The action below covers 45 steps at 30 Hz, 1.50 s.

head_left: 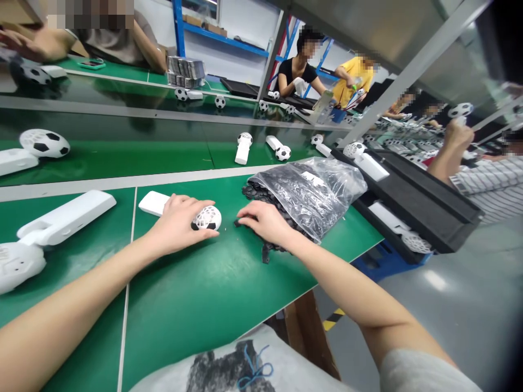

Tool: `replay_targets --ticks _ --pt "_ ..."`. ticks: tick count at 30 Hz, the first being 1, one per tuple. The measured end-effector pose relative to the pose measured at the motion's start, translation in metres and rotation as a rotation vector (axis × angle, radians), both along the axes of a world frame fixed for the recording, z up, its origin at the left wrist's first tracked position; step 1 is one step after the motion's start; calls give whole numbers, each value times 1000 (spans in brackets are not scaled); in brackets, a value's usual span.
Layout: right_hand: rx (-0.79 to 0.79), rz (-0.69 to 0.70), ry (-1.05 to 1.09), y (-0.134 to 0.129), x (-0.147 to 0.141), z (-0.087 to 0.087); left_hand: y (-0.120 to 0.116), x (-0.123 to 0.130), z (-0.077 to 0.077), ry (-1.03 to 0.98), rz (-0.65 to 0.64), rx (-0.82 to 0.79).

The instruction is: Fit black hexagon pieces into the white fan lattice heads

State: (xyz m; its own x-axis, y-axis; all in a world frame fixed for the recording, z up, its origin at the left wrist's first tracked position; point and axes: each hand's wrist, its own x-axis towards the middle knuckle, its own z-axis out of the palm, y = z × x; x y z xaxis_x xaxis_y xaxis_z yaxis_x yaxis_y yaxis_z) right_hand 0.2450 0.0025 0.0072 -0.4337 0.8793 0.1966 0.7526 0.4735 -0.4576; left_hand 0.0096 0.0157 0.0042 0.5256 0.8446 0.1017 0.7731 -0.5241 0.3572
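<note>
My left hand (180, 223) is wrapped over a soccer-ball handheld fan (207, 218) lying on the green table. Its round head, with a white lattice grille and black patches, shows between thumb and fingers. The white handle (153, 203) sticks out on the far side of the hand. Thumb and fingertips of my right hand (261, 222) pinch a small black piece (237, 223), just right of the ball. Behind that hand, a clear plastic bag (310, 188) spills many similar black pieces (265, 253) onto the table.
At the left lies another white fan (69, 215) with an animal-shaped head (18, 267). More soccer-ball fans (243, 148) rest on the green conveyor belt (163, 147) beyond. A black tray (425, 190) with fans stands at the right. Several co-workers (300, 73) sit across and along the line.
</note>
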Motion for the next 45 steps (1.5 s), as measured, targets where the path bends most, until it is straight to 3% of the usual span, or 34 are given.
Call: replay_targets --ticks 5,9,12,18,20,26,32,41,45 --pt "125 131 -470 -10 -16 -14 -5 0 2 -31 -79 -170" --pt "135 107 -605 -10 -22 -15 -9 2 -1 -160 -52 -232" --pt "53 52 -493 -8 -18 -8 -7 1 -1 -197 -81 -261" --pt "-235 12 191 -14 -19 7 -2 -1 -1 -219 -180 -284" --pt "-235 32 299 -16 -23 8 -2 -1 -2 -225 -178 -289" --pt "-21 252 232 -7 -34 3 -5 1 -2 -257 -146 -306" --pt "-66 365 266 4 -39 3 -9 4 1 -285 -134 -296" --pt "-300 236 425 20 -40 -5 -9 9 -5 -326 -111 -268" --pt "-176 2 345 23 -16 -3 -8 5 -7 -294 -114 -222"
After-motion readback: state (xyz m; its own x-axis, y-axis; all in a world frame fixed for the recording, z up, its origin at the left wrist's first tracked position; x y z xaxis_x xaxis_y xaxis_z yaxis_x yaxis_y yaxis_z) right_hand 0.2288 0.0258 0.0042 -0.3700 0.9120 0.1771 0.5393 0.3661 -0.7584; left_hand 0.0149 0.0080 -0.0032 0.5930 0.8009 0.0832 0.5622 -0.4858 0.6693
